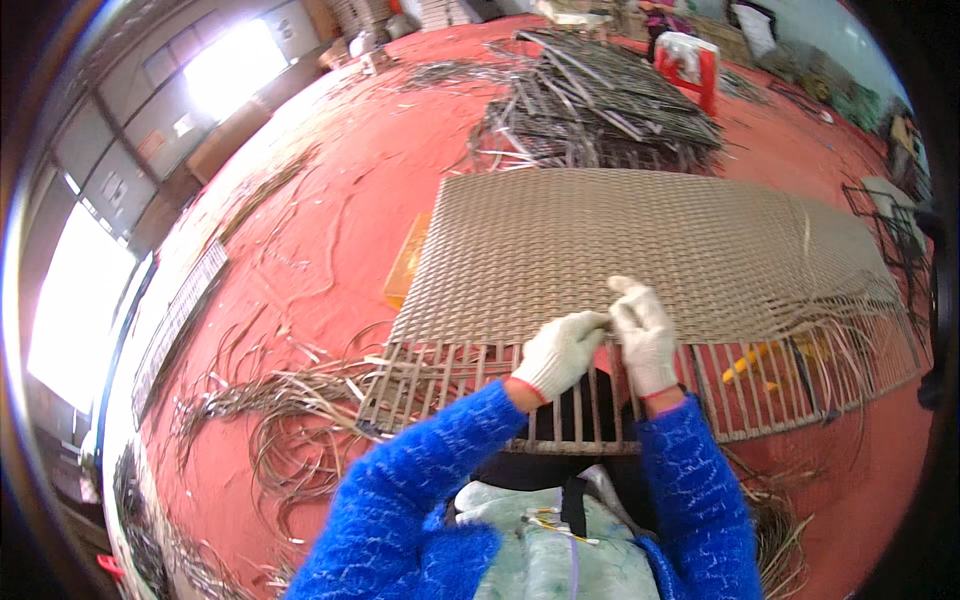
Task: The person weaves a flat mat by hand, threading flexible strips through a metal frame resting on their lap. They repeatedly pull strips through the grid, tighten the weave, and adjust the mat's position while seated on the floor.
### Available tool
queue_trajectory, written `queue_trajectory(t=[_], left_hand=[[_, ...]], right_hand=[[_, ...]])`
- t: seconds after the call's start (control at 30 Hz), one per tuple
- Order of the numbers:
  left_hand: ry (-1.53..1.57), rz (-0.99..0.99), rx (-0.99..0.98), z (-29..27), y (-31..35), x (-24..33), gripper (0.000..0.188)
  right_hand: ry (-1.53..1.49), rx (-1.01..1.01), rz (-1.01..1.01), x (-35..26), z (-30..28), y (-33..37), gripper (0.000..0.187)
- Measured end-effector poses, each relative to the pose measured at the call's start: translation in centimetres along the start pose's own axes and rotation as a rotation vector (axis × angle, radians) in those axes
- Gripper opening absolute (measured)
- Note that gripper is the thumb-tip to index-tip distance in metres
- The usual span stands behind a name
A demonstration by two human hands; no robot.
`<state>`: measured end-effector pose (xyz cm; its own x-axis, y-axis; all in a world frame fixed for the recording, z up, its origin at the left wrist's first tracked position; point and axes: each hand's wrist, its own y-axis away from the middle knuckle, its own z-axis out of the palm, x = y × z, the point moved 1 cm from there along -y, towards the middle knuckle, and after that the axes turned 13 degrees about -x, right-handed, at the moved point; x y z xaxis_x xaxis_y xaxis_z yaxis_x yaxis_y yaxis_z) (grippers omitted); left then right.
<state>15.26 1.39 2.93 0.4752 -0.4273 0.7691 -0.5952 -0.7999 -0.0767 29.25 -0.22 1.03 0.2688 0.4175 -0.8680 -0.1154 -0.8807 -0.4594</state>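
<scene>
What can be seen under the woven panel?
Beneath the woven panel, a yellow box pokes out past its left edge; something yellow and the red floor show through where it is unwoven, on the right. Whatever else its woven area covers cannot be seen.

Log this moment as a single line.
Left hand: gloved, at woven panel | Right hand: gloved, beside left, at panel | Panel: near side unwoven | Loose strips: on red floor

a red plastic stool (708,82) stands near a heaped pile of dark slatted frames (610,105) on the red floor (400,140); a bright rectangular window (235,68) glows upper left.
</scene>
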Motion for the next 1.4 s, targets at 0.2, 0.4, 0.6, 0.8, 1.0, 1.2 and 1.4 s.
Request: queue_trajectory(t=[0.2, 0.4, 0.6, 0.8, 1.0, 1.2, 1.4], left_hand=[[0.161, -0.244, -0.163, -1.0, 0.4, 0.2, 0.022], [-0.532, -0.343, -0.374, 1.2, 0.1, -0.6, 0.022], [-0.631, -0.337, -0.410, 3.0, -0.4, 0.4, 0.020], [-0.570, -0.369, -0.373, 2.2, -0.7, 0.5, 0.025], [-0.509, -0.416, -0.477, 1.4, -0.9, 0.5, 0.034], [-0.520, -0.371, -0.388, 1.2, -0.7, -0.4, 0.029], [-0.568, -0.392, -0.397, 1.6, -0.4, -0.8, 0.029]], right_hand=[[0.240, -0.322, 0.078, 0.2, -1.3, -0.2, 0.014], [0.956, -0.668, -0.103, 1.8, -1.0, 2.1, 0.012], [0.925, -0.639, -0.097, 2.6, -0.5, 2.9, 0.031], [0.899, -0.687, -0.124, 3.6, -1.0, 3.1, 0.028], [0.083, -0.452, 0.233, 4.0, 0.5, 3.9, 0.015], [-0.293, -0.337, 0.621, 3.4, 0.2, 3.3, 0.044], [0.304, -0.646, 0.377, 3.1, -0.2, 3.4, 0.048]])
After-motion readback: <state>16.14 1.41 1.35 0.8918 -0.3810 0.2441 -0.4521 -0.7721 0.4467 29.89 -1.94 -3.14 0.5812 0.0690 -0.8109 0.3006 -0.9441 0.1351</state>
